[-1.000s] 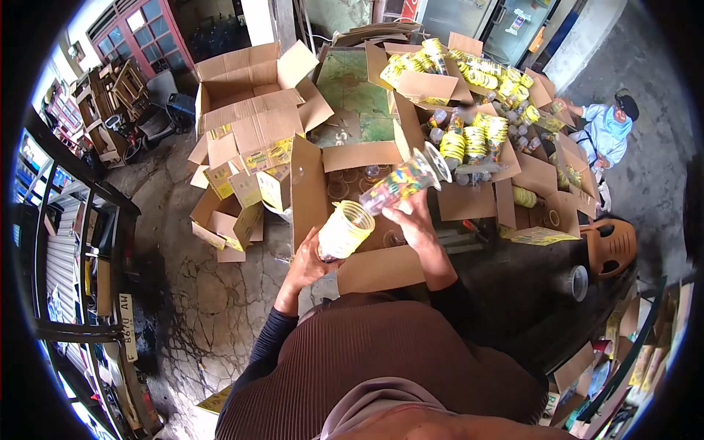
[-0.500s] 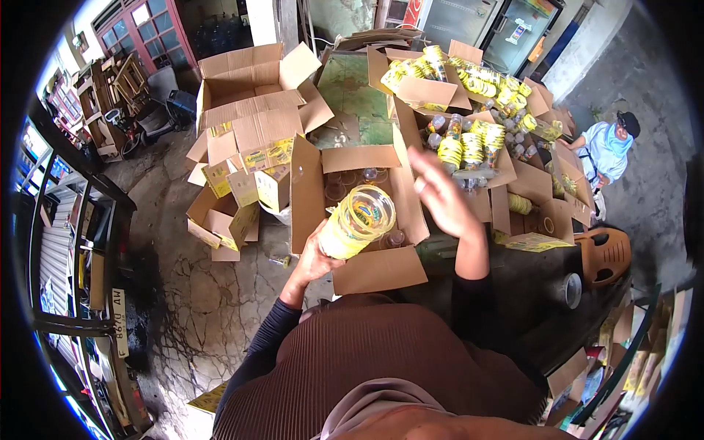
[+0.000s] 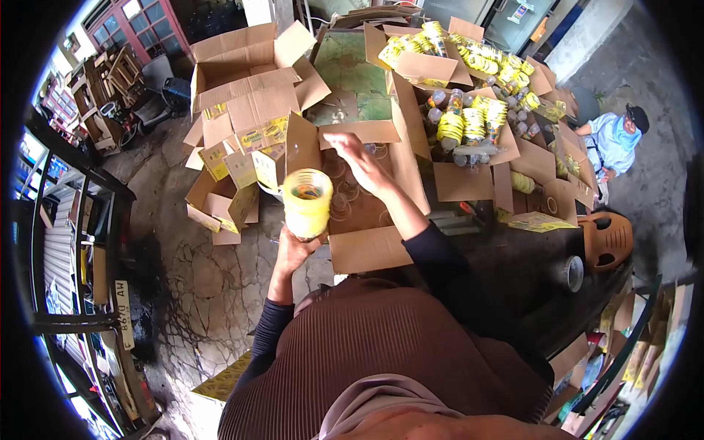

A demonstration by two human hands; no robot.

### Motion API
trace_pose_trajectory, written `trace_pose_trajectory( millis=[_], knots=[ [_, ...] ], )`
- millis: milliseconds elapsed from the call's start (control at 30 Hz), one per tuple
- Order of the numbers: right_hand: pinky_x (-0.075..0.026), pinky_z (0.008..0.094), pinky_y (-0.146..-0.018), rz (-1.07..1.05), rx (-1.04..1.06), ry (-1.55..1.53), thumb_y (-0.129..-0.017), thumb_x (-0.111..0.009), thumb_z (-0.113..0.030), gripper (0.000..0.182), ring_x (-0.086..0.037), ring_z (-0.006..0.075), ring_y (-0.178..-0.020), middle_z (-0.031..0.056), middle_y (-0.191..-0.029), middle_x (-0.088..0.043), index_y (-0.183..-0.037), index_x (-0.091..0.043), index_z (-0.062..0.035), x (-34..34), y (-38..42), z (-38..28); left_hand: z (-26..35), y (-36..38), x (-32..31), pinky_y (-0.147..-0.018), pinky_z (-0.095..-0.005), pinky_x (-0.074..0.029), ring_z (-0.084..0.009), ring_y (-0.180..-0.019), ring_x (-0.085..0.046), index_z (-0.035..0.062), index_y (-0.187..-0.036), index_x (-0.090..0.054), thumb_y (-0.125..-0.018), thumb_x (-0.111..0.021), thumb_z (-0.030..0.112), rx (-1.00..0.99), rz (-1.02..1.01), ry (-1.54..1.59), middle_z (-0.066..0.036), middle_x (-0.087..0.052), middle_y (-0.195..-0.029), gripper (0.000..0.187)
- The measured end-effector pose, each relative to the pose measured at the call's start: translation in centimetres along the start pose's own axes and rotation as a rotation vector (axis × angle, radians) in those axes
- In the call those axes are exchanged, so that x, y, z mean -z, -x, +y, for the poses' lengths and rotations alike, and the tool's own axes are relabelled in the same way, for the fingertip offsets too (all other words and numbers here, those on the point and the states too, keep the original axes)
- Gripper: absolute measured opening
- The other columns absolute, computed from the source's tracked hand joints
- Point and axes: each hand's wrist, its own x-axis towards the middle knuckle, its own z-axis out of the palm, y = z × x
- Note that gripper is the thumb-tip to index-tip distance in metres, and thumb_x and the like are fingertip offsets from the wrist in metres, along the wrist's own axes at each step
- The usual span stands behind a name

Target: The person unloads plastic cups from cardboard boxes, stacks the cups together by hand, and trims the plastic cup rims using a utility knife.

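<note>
My left hand (image 3: 295, 251) is wrapped round the lower end of a stack of nested clear plastic cups with yellow labels (image 3: 307, 209), its open mouth facing up toward me. The stack stands over the left side of an open cardboard box (image 3: 372, 249). Inside the box, several clear round plastic pieces (image 3: 339, 209) lie on the bottom. My right hand (image 3: 357, 158) is above the far part of this box, apart from the stack. Its fingers stretch to the left, and I see nothing held in them.
More open cartons (image 3: 246, 84) stand at the left. Boxes on the right hold several yellow-labelled cup stacks (image 3: 473, 121). A person in light blue (image 3: 614, 143) is at the far right, near an orange plastic chair (image 3: 607, 242). A metal rack (image 3: 81, 323) runs along the left.
My left hand has moved left with the cup stack, which is now more upright. My right hand has swung left from the box's right side to above its far part.
</note>
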Motion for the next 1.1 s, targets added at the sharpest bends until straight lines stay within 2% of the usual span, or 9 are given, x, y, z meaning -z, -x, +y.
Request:
trace_pose_trajectory(
  millis=[100, 300, 433, 500, 600, 700, 867, 1000, 1100],
  knots=[
    [-0.042, 0.0394, -0.098, -0.200, -0.122, 0.745, -0.083, -0.066, -0.020, 0.050, -0.048, 0.0286, -0.117, 0.0137, -0.125, -0.050, -0.128, -0.051, -0.0057, -1.8, 1.4, 7.7, -0.2, 0.7, 1.3, -0.062, -0.0258, -0.050, -0.0094, -0.068, -0.060, -0.0004, -0.096, -0.064, -0.071, -0.077, 0.005, 0.088, 0.022, 0.001, -0.004, -0.067, -0.081, 0.028],
    [-0.046, 0.0435, -0.090, -0.138, -0.076, 1.125, -0.072, -0.071, -0.016, 0.039, -0.049, 0.0360, -0.110, 0.0144, -0.114, -0.054, -0.107, -0.060, -0.0033, -4.5, 5.3, 11.8, 0.6, 1.6, 1.0, -0.068, -0.0276, -0.051, -0.0109, -0.072, -0.062, -0.0004, -0.098, -0.064, -0.073, -0.076, 0.007, 0.274, -0.021, 0.024, -0.004, -0.068, -0.083, 0.029],
    [-0.049, 0.0380, -0.083, 0.154, -0.270, 0.674, -0.080, -0.069, -0.019, 0.023, -0.061, 0.0256, -0.093, 0.0131, -0.108, -0.061, -0.098, -0.062, -0.0047, 0.0, 5.1, 6.8, 0.2, 1.7, 0.4, -0.072, -0.0302, -0.052, -0.0133, -0.079, -0.064, -0.0008, -0.102, -0.063, -0.073, -0.076, 0.011, 0.077, 0.007, -0.104, -0.007, -0.069, -0.089, 0.034],
    [-0.051, 0.0326, -0.079, 0.326, -0.270, 0.156, -0.084, -0.070, -0.022, 0.024, -0.061, 0.0210, -0.090, 0.0098, -0.106, -0.060, -0.097, -0.059, -0.0055, 2.8, 5.9, 6.4, -0.5, 1.6, 0.3, -0.074, -0.0315, -0.052, -0.0161, -0.083, -0.066, -0.0016, -0.105, -0.063, -0.071, -0.077, 0.013, 0.049, 0.009, -0.086, -0.010, -0.070, -0.093, 0.039],
    [-0.051, 0.0369, -0.085, 0.490, -0.330, -0.629, -0.085, -0.067, -0.008, 0.055, -0.058, 0.0207, -0.101, 0.0098, -0.108, -0.055, -0.130, -0.037, -0.0112, 3.7, 7.9, 3.0, -1.1, 1.3, 0.1, -0.080, -0.0334, -0.052, -0.0226, -0.093, -0.067, -0.0018, -0.110, -0.060, -0.069, -0.079, 0.015, 0.075, -0.072, -0.253, -0.015, -0.068, -0.101, 0.048],
    [-0.050, 0.0401, -0.089, 0.354, -0.181, -0.809, -0.084, -0.065, -0.001, 0.062, -0.057, 0.0230, -0.103, 0.0102, -0.109, -0.054, -0.135, -0.031, -0.0127, 2.4, 8.8, 0.0, -1.9, 1.0, -1.0, -0.084, -0.0348, -0.050, -0.0242, -0.098, -0.065, -0.0015, -0.118, -0.055, -0.068, -0.080, 0.017, -0.006, -0.074, -0.259, -0.016, -0.066, -0.106, 0.059],
    [-0.046, 0.0466, -0.095, 0.195, 0.104, -0.883, -0.092, -0.055, -0.006, 0.039, -0.053, 0.0325, -0.117, 0.0123, -0.119, -0.053, -0.127, -0.038, -0.0102, 0.9, 7.9, -2.3, -2.8, 0.0, -2.5, -0.085, -0.0341, -0.050, -0.0207, -0.096, -0.064, -0.0008, -0.115, -0.055, -0.067, -0.081, 0.014, -0.179, -0.075, -0.375, -0.011, -0.066, -0.106, 0.057],
    [-0.031, 0.0319, -0.101, 0.163, -0.005, -0.308, -0.086, -0.068, -0.011, 0.027, -0.043, 0.0140, -0.116, 0.0021, -0.108, -0.050, -0.106, -0.050, -0.0102, 0.4, 8.5, -2.8, -2.2, -1.0, -2.9, -0.085, -0.0344, -0.050, -0.0214, -0.096, -0.064, -0.0007, -0.116, -0.054, -0.066, -0.081, 0.012, -0.144, -0.110, -0.339, -0.012, -0.065, -0.107, 0.058],
    [-0.034, 0.0362, -0.101, 0.149, 0.000, 0.006, -0.085, -0.068, -0.011, 0.024, -0.045, 0.0167, -0.116, 0.0038, -0.112, -0.051, -0.104, -0.054, -0.0065, 1.1, 9.0, -2.8, -1.3, -1.6, -2.3, -0.085, -0.0339, -0.050, -0.0204, -0.096, -0.064, -0.0005, -0.116, -0.055, -0.067, -0.081, 0.011, -0.113, -0.093, -0.305, -0.012, -0.066, -0.107, 0.057]
  ],
)
